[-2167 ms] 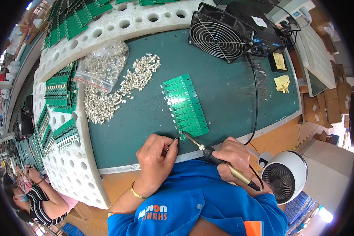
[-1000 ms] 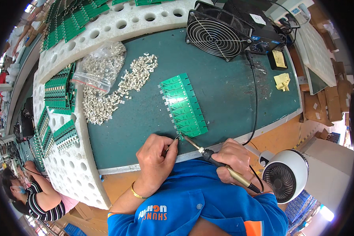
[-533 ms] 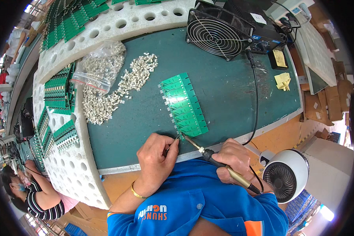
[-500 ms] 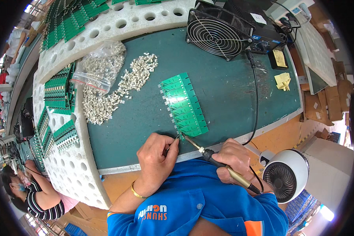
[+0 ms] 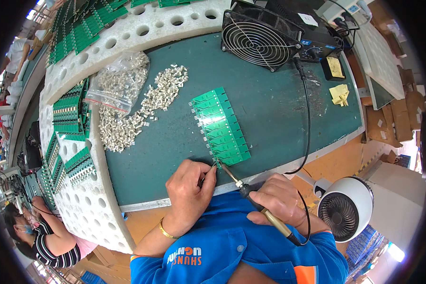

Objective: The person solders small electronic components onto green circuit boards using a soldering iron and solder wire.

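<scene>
A panel of joined green circuit boards (image 5: 221,128) lies on the dark green bench top, with small white connectors along its left edge. My right hand (image 5: 280,201) is closed around a soldering iron (image 5: 277,223) with a black and gold handle. The iron's tip reaches the panel's near left corner. Beside that corner my left hand (image 5: 190,185) is closed in a pinch on a thin solder wire (image 5: 215,164), mostly hidden by the fingers. Loose white connectors (image 5: 167,85) are heaped left of the panel, next to a clear zip bag (image 5: 119,83) of more.
White foam with holes (image 5: 87,201) borders the bench at left and back, bearing stacked green boards (image 5: 71,115). A black fan (image 5: 260,40) and soldering station (image 5: 312,52) stand at the back right, near a yellow sponge (image 5: 335,67). A white fan (image 5: 343,210) stands right. A co-worker (image 5: 52,234) sits at left.
My right hand and the iron's handle have shifted slightly down and left, while the tip stays at the panel's near corner. My left hand keeps its pinch in about the same place.
</scene>
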{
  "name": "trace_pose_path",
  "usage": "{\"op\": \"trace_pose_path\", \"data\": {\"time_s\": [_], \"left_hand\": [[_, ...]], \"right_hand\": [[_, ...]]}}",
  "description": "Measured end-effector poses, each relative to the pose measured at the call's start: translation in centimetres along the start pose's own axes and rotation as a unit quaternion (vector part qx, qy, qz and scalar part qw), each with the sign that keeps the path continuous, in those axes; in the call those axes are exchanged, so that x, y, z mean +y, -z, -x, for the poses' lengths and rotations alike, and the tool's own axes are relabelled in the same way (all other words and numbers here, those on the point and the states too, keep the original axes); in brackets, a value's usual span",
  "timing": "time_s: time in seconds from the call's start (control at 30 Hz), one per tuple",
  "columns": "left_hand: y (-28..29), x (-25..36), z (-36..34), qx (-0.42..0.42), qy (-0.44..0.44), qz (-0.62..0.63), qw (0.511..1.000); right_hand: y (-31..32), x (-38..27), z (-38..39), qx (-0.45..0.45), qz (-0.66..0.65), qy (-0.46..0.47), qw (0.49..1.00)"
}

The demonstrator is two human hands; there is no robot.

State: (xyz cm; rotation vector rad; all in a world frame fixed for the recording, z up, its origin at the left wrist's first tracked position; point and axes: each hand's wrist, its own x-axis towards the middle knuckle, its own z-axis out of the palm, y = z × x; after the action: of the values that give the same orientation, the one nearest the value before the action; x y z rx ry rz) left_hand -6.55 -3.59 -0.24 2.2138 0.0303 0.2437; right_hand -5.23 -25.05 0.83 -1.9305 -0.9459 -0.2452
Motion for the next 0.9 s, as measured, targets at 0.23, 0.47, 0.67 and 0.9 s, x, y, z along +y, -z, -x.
{"op": "trace_pose_path", "data": {"time_s": [0.23,0.47,0.67,0.9], "left_hand": [[0.0,-0.2,-0.1,-0.006,-0.015,-0.009,1.0],[0.4,-0.2,0.4,0.002,0.019,0.027,0.999],[0.7,-0.4,0.5,0.015,0.021,0.037,0.999],[0.7,-0.6,0.8,0.021,0.026,0.036,0.999]], "right_hand": [[-0.1,-0.6,-0.4,-0.014,0.044,0.026,0.999],[0.3,-0.3,0.1,0.013,0.021,0.021,0.999],[0.1,0.4,0.0,0.049,-0.026,-0.01,0.998],[0.1,1.3,-0.3,0.054,-0.067,-0.039,0.995]]}}
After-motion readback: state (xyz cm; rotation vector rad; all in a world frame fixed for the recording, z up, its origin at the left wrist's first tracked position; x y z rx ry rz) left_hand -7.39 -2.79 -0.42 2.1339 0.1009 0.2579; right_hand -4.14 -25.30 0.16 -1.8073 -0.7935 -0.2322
